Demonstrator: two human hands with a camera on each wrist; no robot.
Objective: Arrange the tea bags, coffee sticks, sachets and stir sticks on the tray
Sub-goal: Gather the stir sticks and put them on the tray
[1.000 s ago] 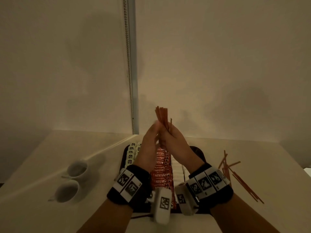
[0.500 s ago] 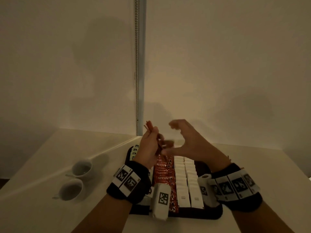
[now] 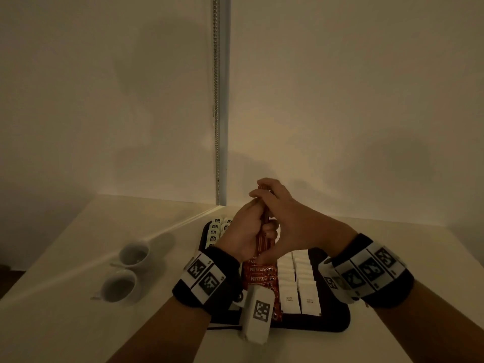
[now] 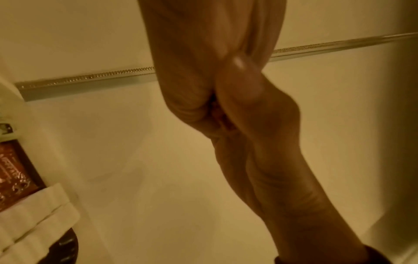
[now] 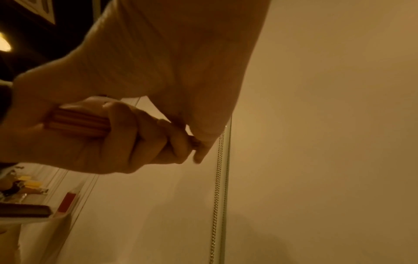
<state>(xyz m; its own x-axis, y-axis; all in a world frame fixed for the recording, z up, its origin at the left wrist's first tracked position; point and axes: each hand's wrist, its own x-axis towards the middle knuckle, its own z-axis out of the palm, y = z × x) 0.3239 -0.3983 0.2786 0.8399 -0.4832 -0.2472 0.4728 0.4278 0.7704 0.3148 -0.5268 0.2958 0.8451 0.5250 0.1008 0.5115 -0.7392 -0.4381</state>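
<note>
In the head view, nearest the bottom edge, two forearms rise from the lower corners, each wearing a black wristband (image 3: 207,280) with white coded tags, and a white tagged camera block (image 3: 258,314) hangs below the left wrist. Just beyond them, lower centre, lies the dark tray (image 3: 337,319) on the pale table (image 3: 65,297). In the tray a column of red Nescafé coffee sticks (image 3: 259,273) runs up the middle, two columns of white sugar sachets (image 3: 298,292) sit directly to the right of it, and white tea bags (image 3: 214,231) with dark labels show at the tray's upper left, partly hidden by the left hand.

Left of the tray, well apart from it, two white cups (image 3: 119,285) stand side by side, touching or nearly so.

Above the tray's middle both hands meet. The left hand (image 3: 245,231) is clenched around a bundle of red stir sticks (image 3: 265,226) held upright, with fingers wrapped over them. The right hand (image 3: 285,218) lies against the same bundle from the right, its fingers bent over the top end and its thumb low; whether it truly grips cannot be told. In the right wrist view the sticks (image 5: 79,123) show as a tight red bundle inside the left hand's (image 5: 108,142) fist.

Farthest off, a plain wall fills the upper frame, with a bead chain (image 3: 216,100) hanging down a vertical strip at centre.
</note>
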